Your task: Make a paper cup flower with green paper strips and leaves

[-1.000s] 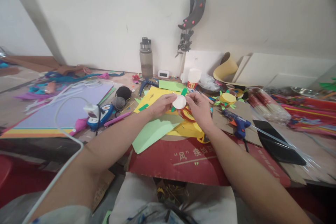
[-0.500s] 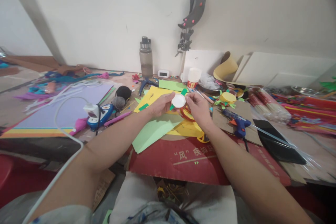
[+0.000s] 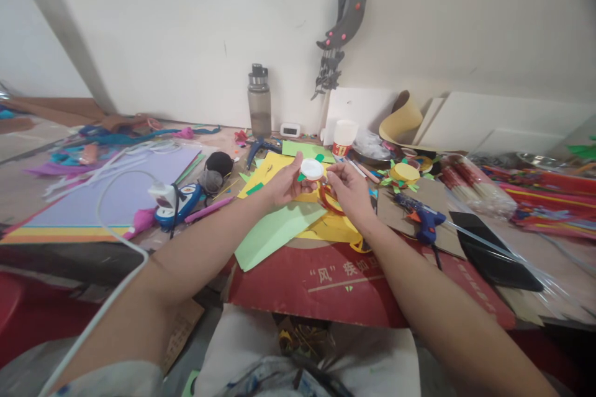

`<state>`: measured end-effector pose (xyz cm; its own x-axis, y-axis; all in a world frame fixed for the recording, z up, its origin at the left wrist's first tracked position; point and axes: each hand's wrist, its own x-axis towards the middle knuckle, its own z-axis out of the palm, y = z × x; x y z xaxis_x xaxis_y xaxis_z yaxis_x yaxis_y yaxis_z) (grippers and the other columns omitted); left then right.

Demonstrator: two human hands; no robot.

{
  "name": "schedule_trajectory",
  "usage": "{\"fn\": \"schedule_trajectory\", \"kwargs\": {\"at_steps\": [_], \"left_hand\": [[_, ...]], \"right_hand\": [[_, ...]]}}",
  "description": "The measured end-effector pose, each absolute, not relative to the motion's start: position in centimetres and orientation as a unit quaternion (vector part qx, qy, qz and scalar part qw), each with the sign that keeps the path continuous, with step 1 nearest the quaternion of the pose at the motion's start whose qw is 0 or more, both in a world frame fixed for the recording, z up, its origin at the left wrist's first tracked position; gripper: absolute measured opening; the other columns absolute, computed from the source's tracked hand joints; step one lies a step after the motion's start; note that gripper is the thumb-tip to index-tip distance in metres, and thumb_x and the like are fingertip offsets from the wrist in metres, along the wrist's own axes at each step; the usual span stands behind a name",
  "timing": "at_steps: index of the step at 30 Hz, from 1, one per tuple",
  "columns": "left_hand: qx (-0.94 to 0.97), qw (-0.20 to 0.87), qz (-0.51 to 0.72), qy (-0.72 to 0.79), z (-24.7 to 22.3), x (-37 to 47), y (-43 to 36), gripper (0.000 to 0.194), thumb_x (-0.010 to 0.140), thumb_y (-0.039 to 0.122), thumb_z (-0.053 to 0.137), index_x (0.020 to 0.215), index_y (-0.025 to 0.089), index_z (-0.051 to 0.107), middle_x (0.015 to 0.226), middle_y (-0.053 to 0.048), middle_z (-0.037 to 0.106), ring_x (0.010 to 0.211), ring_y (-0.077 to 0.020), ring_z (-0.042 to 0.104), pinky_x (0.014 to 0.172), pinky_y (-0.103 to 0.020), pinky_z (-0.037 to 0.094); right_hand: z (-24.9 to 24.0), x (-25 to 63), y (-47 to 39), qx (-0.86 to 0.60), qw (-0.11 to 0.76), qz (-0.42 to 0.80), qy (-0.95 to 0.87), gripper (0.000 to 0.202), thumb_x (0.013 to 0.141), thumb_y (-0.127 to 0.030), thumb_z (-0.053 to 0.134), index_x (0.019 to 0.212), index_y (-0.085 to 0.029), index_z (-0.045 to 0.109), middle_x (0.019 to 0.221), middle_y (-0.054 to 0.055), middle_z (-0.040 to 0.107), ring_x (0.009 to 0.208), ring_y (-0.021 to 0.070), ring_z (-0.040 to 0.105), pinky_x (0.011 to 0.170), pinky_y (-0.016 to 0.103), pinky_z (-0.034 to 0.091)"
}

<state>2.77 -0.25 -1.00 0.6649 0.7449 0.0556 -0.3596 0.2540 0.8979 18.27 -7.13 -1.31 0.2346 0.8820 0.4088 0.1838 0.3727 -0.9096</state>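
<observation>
A small round white piece (image 3: pixel 311 169) with green tabs on its edge is held in my left hand (image 3: pixel 289 185), thumb at its left side and fingers beneath. Just to its right, my right hand (image 3: pixel 347 189) has thumb and forefinger pinched together; whatever is between them is too small to name. Below the hands lie yellow sheets (image 3: pixel 335 227), a light green sheet (image 3: pixel 274 232) and an orange tape roll (image 3: pixel 329 200). A yellow round piece with green tabs (image 3: pixel 404 173) rests farther right.
A blue glue gun (image 3: pixel 424 220) and a black flat object (image 3: pixel 493 251) lie at the right. At the back stand a bottle (image 3: pixel 259 102) and a paper cup (image 3: pixel 343 138). A white cable (image 3: pixel 116 298) runs past my left arm.
The white piece has shifted left and up and tilted in my left hand, whose thumb has risen. My right hand is now apart from the piece.
</observation>
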Motion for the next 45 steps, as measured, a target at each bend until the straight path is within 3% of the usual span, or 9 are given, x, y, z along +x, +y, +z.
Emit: {"fn": "schedule_trajectory", "kwargs": {"at_steps": [8, 12, 16, 23, 30, 35, 40, 45], "left_hand": [[0.527, 0.733, 0.390, 0.184, -1.1, 2.8, -0.6, 0.064, 0.065, 0.072, 0.074, 0.091, 0.017, 0.056, 0.074, 0.001, 0.060, 0.059, -0.0090, 0.057, 0.053, -0.022, 0.044], [0.559, 0.677, 0.426, 0.216, -1.4, 2.9, -0.5, 0.071, 0.058, 0.064, 0.084, 0.106, 0.020, 0.053, 0.086, 0.002, 0.059, 0.061, -0.0069, 0.055, 0.053, -0.021, 0.042], [0.626, 0.584, 0.452, 0.250, -2.0, 3.0, 0.0, 0.080, 0.056, 0.053, 0.089, 0.118, 0.021, 0.049, 0.093, 0.000, 0.059, 0.072, -0.0090, 0.057, 0.061, -0.022, 0.043], [0.744, 0.375, 0.468, 0.296, -2.7, 2.8, 0.9, 0.068, 0.058, 0.041, 0.090, 0.111, 0.019, 0.055, 0.110, -0.006, 0.057, 0.096, -0.0182, 0.057, 0.083, -0.032, 0.047], [0.811, 0.168, 0.471, 0.303, -1.7, 2.8, -0.1, 0.056, 0.068, 0.036, 0.083, 0.113, 0.019, 0.056, 0.116, -0.011, 0.051, 0.113, -0.0264, 0.050, 0.102, -0.043, 0.044], [0.821, 0.206, 0.466, 0.258, -0.7, 2.6, -1.1, 0.061, 0.069, 0.043, 0.082, 0.120, 0.020, 0.057, 0.119, -0.013, 0.052, 0.115, -0.0285, 0.048, 0.096, -0.039, 0.046], [0.805, 0.309, 0.453, 0.227, -0.6, 2.4, -1.1, 0.064, 0.073, 0.027, 0.073, 0.133, 0.021, 0.051, 0.132, -0.013, 0.055, 0.111, -0.0246, 0.055, 0.090, -0.034, 0.044], [0.767, 0.358, 0.464, 0.260, -0.5, 2.5, -0.6, 0.039, 0.079, 0.024, 0.066, 0.116, 0.019, 0.057, 0.114, -0.007, 0.067, 0.107, -0.0206, 0.060, 0.088, -0.031, 0.041]], "right_hand": [[-1.4, 18.2, -7.1, -0.485, 0.608, 0.281, -0.562, 0.018, 0.080, -0.038, 0.062, 0.089, -0.022, 0.058, 0.070, -0.002, 0.059, 0.060, 0.0132, 0.050, 0.058, 0.028, 0.039], [-1.4, 18.2, -7.1, -0.483, 0.596, 0.275, -0.579, 0.019, 0.080, -0.039, 0.062, 0.089, -0.023, 0.059, 0.070, -0.002, 0.057, 0.062, 0.0140, 0.050, 0.059, 0.029, 0.040], [-1.4, 18.2, -7.2, -0.487, 0.579, 0.280, -0.591, 0.021, 0.083, -0.044, 0.059, 0.085, -0.023, 0.058, 0.067, -0.002, 0.054, 0.062, 0.0139, 0.048, 0.058, 0.028, 0.039], [-0.9, 18.3, -7.7, -0.499, 0.539, 0.258, -0.627, 0.039, 0.090, -0.058, 0.048, 0.081, -0.022, 0.059, 0.066, -0.002, 0.054, 0.057, 0.0128, 0.046, 0.057, 0.028, 0.039], [-1.2, 18.1, -7.4, -0.510, 0.504, 0.275, -0.641, 0.034, 0.078, -0.054, 0.064, 0.074, -0.023, 0.053, 0.070, -0.002, 0.055, 0.062, 0.0142, 0.049, 0.059, 0.029, 0.040], [-1.1, 18.2, -7.5, -0.508, 0.531, 0.260, -0.626, 0.028, 0.079, -0.046, 0.064, 0.070, -0.023, 0.050, 0.064, -0.003, 0.051, 0.061, 0.0145, 0.047, 0.060, 0.029, 0.039], [-0.9, 18.7, -7.3, -0.523, 0.547, 0.230, -0.612, 0.017, 0.079, -0.037, 0.061, 0.073, -0.022, 0.055, 0.066, -0.003, 0.052, 0.064, 0.0148, 0.048, 0.065, 0.031, 0.041], [-1.5, 19.0, -6.7, -0.528, 0.555, 0.180, -0.618, 0.013, 0.078, -0.033, 0.060, 0.085, -0.022, 0.061, 0.081, 0.001, 0.062, 0.073, 0.0177, 0.054, 0.073, 0.034, 0.045]]}}
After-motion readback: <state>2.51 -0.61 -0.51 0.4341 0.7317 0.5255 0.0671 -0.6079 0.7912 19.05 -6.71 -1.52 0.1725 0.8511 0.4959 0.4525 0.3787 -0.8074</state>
